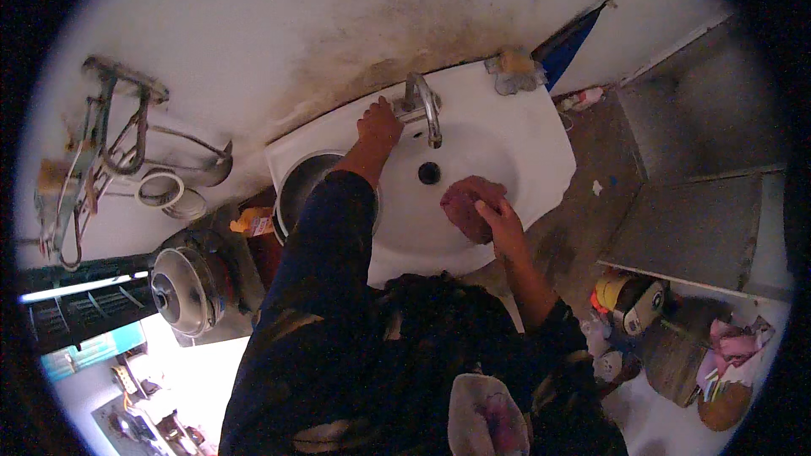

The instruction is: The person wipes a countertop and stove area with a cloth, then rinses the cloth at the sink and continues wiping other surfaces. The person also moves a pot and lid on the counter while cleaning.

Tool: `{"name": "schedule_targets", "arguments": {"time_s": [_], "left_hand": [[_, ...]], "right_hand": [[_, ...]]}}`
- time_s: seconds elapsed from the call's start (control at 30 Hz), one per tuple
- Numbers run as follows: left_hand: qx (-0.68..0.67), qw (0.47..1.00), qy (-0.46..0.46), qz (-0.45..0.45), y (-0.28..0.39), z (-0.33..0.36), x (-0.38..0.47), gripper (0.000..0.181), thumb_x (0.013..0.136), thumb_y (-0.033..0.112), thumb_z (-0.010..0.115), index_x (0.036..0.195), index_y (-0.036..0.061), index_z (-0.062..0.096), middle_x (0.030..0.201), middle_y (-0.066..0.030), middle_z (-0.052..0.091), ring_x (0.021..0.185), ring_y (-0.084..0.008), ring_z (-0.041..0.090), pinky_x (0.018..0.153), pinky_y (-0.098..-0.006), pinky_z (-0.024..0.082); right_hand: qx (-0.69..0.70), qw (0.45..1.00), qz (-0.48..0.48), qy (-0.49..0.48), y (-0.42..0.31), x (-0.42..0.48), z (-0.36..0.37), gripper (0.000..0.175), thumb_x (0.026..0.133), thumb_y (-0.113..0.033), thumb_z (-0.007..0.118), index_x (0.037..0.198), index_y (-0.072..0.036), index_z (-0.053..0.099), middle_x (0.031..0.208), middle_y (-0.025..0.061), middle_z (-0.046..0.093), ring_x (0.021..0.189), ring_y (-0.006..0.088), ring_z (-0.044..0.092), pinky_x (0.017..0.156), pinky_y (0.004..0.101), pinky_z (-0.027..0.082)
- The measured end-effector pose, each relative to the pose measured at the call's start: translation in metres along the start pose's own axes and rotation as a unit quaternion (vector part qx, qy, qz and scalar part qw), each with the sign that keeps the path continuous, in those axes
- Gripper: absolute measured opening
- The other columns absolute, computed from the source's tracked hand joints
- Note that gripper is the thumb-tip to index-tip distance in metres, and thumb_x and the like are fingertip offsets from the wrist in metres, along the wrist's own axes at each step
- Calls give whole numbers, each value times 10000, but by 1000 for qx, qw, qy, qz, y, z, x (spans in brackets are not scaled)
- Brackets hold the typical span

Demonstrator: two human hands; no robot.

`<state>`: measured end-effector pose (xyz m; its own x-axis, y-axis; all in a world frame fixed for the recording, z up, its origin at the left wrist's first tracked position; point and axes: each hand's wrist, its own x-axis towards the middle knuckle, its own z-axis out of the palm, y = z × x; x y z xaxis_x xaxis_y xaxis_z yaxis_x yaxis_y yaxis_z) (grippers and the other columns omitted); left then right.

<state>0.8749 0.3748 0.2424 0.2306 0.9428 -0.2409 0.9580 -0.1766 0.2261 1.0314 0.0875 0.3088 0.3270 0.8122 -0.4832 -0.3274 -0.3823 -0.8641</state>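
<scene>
A white washbasin (405, 228) with a dark drain hole (429, 173) lies before me. My left hand (380, 123) is at the left end of a chrome tap (433, 114), its fingers curled over the handle, which they hide. The spout points down over the bowl, and no running water can be made out. My right hand (500, 215) holds a dark pink, rounded bundle (467, 202), which looks like a wadded cloth, above the right front of the bowl. Under my left forearm, a large metal pot (294, 187) rests on the basin's left side, partly hidden.
A sponge on crumpled plastic (516, 69) sits at the basin's back right corner. Left of me are a wall-mounted metal rack (114, 126), a lidded metal pot (184, 291) and an orange bottle (253, 223). Bags and household goods (627, 304) stand at the lower right.
</scene>
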Motion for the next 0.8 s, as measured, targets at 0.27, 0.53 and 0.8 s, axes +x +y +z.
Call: {"name": "schedule_targets", "arguments": {"time_s": [0.27,0.53,0.8], "left_hand": [[101,974,84,185,-35,15,14,522,841,171,647,1311,30,469,1244,-163,553,1194,-312,527,988,-432,442],[-721,631,-150,-242,47,7,-161,772,944,591,443,1474,52,289,1484,-176,356,1344,-363,362,1101,-463,301],[-918,279,-253,-123,29,128,-133,558,903,623,479,1132,118,538,1112,-163,614,1023,-393,569,884,-558,438]], "right_hand": [[21,991,73,-108,5,82,14,491,893,-291,655,1314,-75,526,1214,35,585,1125,178,535,998,339,391],[16,984,45,-173,7,128,29,438,872,-401,664,1162,-76,617,1039,49,659,867,170,611,775,314,489],[-324,872,-324,-174,45,74,43,410,821,-305,748,1077,-28,586,959,150,648,866,292,637,793,407,502]]}}
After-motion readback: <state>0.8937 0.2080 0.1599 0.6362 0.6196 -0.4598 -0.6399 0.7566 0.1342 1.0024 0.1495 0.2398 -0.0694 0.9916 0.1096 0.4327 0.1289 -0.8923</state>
